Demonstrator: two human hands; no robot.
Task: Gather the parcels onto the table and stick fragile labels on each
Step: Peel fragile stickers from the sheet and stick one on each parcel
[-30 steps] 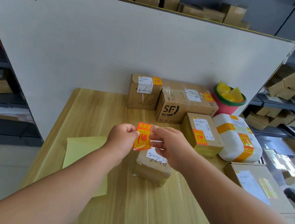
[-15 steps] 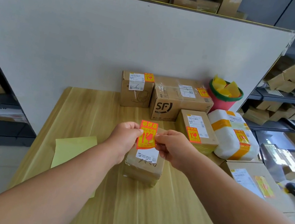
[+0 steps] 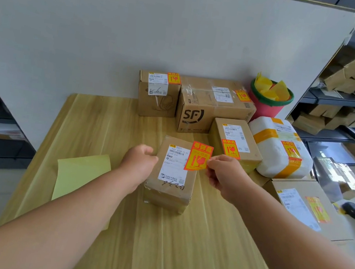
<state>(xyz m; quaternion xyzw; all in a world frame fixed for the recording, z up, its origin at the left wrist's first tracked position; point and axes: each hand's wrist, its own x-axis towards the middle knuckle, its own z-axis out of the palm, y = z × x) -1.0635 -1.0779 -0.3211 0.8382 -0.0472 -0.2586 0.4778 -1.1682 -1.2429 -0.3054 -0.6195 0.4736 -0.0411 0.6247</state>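
On the wooden table (image 3: 167, 247), left of the small brown parcel (image 3: 164, 197), a yellow sheet (image 3: 82, 171). Left hand (image 3: 139, 163) against the small brown parcel's left side, fingers curled in, grip not clear. On top, a white paper with a barcode; pen scribbles below, not readable. Right hand (image 3: 223, 175) just right, thumb and finger pinching an orange fragile label (image 3: 198, 156) with a broken-glass picture, over the top right corner. Behind, a brown box (image 3: 236, 133) and white bag (image 3: 278, 155), same sticker on both. Farther back, a big box (image 3: 211, 111) marked "SF". Farthest, a red bucket (image 3: 267, 108) of yellow papers.
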